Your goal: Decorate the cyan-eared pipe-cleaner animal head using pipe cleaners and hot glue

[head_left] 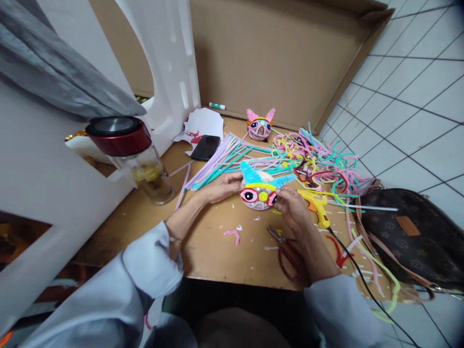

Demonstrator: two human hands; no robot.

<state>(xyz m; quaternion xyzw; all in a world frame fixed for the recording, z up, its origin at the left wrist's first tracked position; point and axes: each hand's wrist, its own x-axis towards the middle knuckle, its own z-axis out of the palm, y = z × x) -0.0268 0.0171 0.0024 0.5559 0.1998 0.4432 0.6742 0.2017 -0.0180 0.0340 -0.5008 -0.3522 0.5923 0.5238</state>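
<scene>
Both hands on a small round pipe-cleaner face with blue ears [260,192], mid-worktop.

Left hand [219,187] steadying the left side, fingers curled against it; right hand [294,207] pinching the right edge by the eye. Yellow glue gun [316,204] just right; red-handled pliers [288,251] nearer the body.

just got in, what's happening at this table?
A person holds a small pipe-cleaner mask with both hands: left hand at its blue ear, right hand at the eye side. A finished pink mask sits further back, beside a heap of pipe cleaners. A yellow glue gun and red scissors lie by the right hand.
</scene>
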